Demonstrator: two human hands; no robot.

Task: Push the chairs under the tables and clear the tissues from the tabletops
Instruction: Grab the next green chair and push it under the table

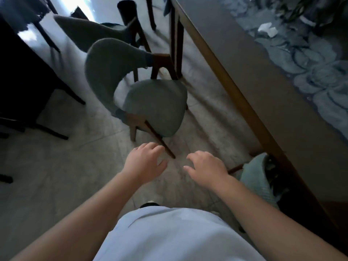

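A grey-green padded chair [150, 104] with a curved back and brown wooden legs stands on the floor, pulled out to the left of a long table [244, 59]. A crumpled white tissue [268, 29] lies on the table's patterned blue top at the far right. My left hand [145, 162] and my right hand [207, 168] hover side by side over the floor just in front of the chair, fingers spread, touching nothing. A second similar chair [90, 32] stands farther back. Another grey-green chair [258, 183] sits tucked under the table edge by my right forearm.
A dark table or cabinet [24, 76] with black legs fills the left side. A black cylindrical bin [127, 12] stands at the far end of the aisle. The pale tiled floor [66, 166] runs between the two tables.
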